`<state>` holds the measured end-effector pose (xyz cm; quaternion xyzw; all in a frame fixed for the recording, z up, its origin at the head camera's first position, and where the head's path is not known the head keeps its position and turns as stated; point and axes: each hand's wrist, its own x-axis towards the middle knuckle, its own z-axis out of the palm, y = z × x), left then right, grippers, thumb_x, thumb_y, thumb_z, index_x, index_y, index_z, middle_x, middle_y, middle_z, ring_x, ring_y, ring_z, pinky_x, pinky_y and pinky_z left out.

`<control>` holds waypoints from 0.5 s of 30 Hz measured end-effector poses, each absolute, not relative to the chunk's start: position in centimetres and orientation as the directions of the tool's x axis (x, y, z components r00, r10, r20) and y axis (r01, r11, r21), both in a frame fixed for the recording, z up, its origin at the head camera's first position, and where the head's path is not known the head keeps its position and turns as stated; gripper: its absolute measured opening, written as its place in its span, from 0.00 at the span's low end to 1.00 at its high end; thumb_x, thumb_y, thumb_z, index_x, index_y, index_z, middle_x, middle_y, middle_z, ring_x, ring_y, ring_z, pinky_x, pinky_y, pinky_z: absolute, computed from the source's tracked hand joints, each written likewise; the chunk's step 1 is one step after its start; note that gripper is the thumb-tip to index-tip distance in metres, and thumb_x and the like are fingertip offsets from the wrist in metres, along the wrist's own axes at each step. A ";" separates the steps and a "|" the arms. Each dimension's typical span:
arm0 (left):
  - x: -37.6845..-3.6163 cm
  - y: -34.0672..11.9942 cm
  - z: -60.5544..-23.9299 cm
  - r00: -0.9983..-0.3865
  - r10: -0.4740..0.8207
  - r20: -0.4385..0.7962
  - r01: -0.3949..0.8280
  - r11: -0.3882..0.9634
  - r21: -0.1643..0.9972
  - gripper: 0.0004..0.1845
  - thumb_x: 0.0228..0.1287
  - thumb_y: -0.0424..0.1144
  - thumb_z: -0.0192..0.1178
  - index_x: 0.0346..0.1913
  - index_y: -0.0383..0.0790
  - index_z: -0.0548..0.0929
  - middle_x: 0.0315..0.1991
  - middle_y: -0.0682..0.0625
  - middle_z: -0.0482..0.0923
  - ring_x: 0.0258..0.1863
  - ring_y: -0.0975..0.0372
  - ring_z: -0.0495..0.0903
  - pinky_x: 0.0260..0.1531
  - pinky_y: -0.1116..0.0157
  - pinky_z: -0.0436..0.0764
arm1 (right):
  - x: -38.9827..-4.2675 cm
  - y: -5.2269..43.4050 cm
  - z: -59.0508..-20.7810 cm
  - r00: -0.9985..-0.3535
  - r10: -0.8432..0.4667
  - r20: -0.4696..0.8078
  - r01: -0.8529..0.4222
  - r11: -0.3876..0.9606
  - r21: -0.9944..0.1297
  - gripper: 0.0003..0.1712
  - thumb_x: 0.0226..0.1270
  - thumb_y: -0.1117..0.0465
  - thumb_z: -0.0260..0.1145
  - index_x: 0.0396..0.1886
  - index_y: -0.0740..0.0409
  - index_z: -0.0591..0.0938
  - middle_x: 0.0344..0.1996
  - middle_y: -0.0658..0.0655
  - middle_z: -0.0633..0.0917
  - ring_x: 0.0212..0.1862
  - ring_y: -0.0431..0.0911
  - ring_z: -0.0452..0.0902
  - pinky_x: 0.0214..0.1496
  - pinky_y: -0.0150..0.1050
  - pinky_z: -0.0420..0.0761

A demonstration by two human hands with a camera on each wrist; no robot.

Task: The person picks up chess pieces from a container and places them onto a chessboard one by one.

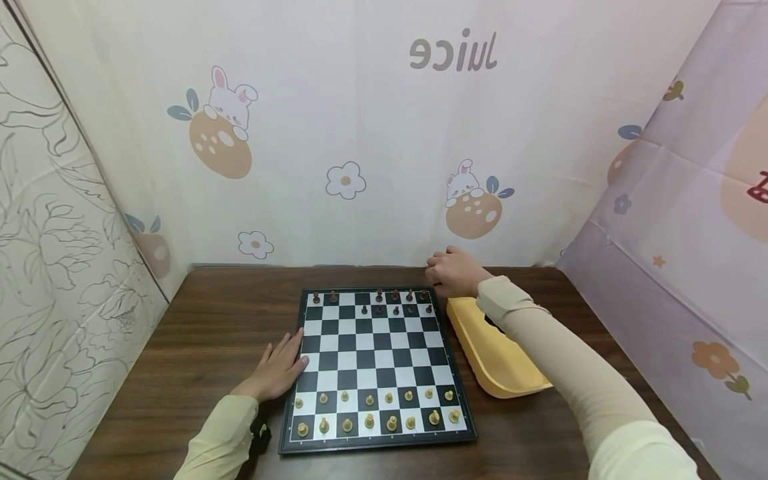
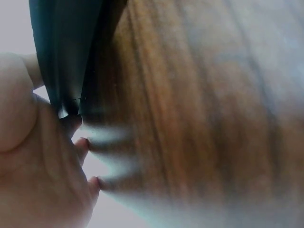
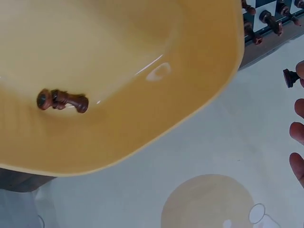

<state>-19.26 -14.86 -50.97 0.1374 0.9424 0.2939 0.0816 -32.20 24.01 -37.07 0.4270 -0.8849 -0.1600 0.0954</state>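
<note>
Right sleeve (image 1: 558, 343) partly hides yellow tray (image 1: 507, 363)

The head camera looks forward and down from the person's side, the farthest off, with the chessboard (image 1: 366, 359) at six o'clock and the curtain (image 1: 360, 120) at twelve. The left wrist camera sits close, facing along the tabletop (image 2: 204, 109), the left hand (image 2: 40, 152) at eight o'clock. The right wrist camera looks into the nearby yellow tray (image 3: 161, 109), the curtain at six, the right hand (image 3: 297, 130) at three; it shares tray and hand with the head view.
</note>
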 end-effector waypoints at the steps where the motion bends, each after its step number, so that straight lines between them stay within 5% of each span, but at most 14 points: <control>1: -19.2 -14.8 -50.9 -0.949 0.305 -0.073 0.211 0.792 0.574 0.36 0.74 0.52 0.40 0.75 0.33 0.48 0.73 0.36 0.50 0.72 0.43 0.44 0.66 0.41 0.37 | -32.2 23.9 -37.1 -0.615 -0.788 0.032 -0.728 0.583 0.361 0.07 0.52 0.61 0.67 0.19 0.47 0.79 0.22 0.46 0.74 0.29 0.43 0.69 0.30 0.39 0.64; 15: -18.9 -14.5 -49.8 -0.949 0.300 -0.095 0.187 0.780 0.597 0.34 0.74 0.46 0.43 0.74 0.30 0.48 0.73 0.34 0.50 0.72 0.41 0.44 0.66 0.40 0.37 | -32.3 21.5 -37.0 -0.588 -0.808 0.031 -0.751 0.560 0.350 0.11 0.53 0.61 0.67 0.16 0.46 0.75 0.21 0.44 0.72 0.27 0.42 0.67 0.30 0.38 0.61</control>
